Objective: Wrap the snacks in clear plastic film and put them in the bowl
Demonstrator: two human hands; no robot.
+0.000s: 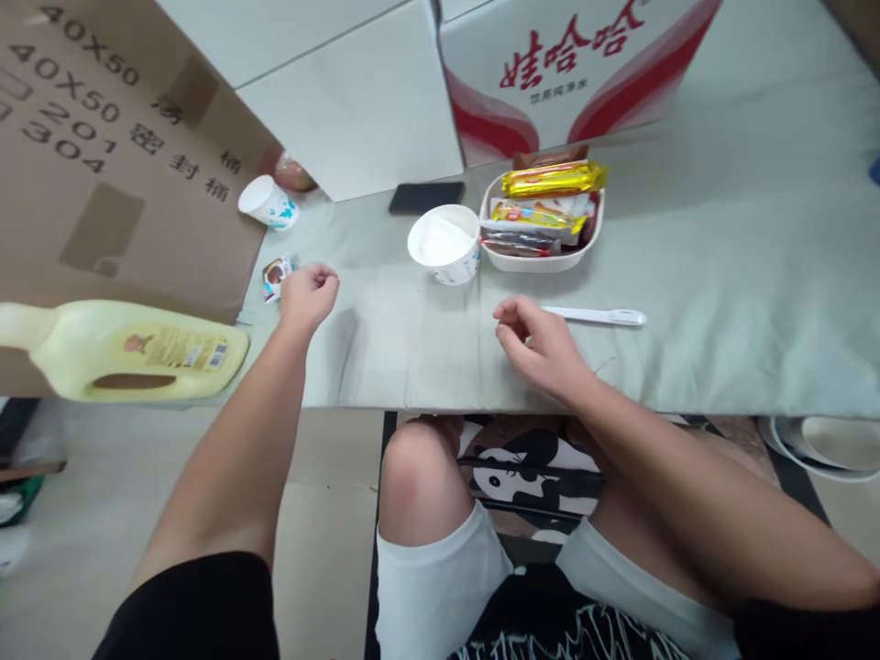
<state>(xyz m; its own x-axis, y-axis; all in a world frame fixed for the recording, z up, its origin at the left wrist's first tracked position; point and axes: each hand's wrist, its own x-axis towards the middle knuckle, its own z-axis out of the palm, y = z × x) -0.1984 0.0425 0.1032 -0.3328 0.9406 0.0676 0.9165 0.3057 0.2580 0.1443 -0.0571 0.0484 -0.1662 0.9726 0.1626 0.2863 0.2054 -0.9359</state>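
Observation:
My left hand (307,295) rests on the pale table cloth (721,275) curled into a loose fist, with nothing visible in it. A small torn wrapper (276,274) lies just to its left. My right hand (540,344) rests near the table's front edge with its fingers curled and pinched together; I cannot see anything in them. A white plastic spoon (598,316) lies just beyond its fingertips. A white paper cup (445,244) stands between and beyond my hands. Beside it is a white bowl (543,261) full of wrapped snacks.
A pale yellow jug (130,350) lies on its side at the table's left corner. A tipped paper cup (268,203), a black phone (426,197), a brown carton (103,147) and white boxes (550,64) line the back. My knees are under the table edge.

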